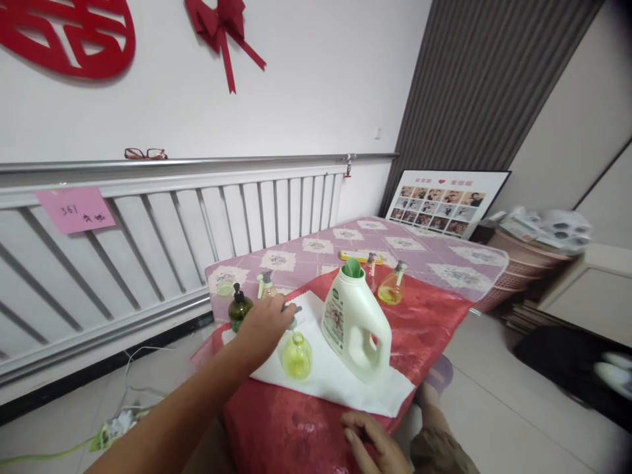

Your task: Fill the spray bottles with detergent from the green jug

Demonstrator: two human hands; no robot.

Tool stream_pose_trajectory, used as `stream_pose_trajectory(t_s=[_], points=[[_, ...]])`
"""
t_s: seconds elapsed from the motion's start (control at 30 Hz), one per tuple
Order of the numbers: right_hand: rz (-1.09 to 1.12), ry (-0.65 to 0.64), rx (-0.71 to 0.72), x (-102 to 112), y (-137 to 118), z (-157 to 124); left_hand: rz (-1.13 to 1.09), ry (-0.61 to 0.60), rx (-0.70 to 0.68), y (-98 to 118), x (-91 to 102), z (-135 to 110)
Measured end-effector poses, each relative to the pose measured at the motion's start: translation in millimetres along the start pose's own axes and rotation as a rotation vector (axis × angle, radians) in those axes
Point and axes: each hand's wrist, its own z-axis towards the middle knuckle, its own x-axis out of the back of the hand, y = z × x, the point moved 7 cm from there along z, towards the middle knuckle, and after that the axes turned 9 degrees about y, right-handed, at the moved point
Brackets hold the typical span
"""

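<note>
My left hand [266,326] reaches over the white cloth [345,388], its fingers closed around what looks like a grey pump head [292,308]; the fingers partly hide it. Just below stands a clear round bottle [297,359] with yellow-green liquid and an uncapped neck. To its right is a large pale green jug [356,322], upright, with a green funnel-like piece [352,267] at its mouth. My right hand [375,447] rests by the near table edge, fingers loosely bent and apart, holding nothing visible.
A dark green pump bottle [239,307] and a clear pump bottle [267,287] stand beyond my left hand. Behind the jug are a pump bottle with yellow liquid [392,289] and a yellow-edged case [360,256]. A red cloth [424,309] covers part of the table; a radiator [247,217] borders it.
</note>
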Motion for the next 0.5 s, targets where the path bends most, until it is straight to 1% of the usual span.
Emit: stream_pose_trajectory(t_s=[0.13,0.27,0.37,0.5], points=[[-0.005,-0.010,-0.018,-8,3,3,-0.057,0.024,-0.061,22,-22.3,-5],[0.009,-0.013,-0.027,-15,2,5,-0.089,0.039,-0.074,29,-39.5,-11],[0.033,-0.025,-0.049,-23,-2,14,-0.110,0.051,-0.074,29,-44.2,-13],[0.059,0.031,-0.124,-33,-3,47,-0.141,0.069,-0.104,29,-44.2,-15]])
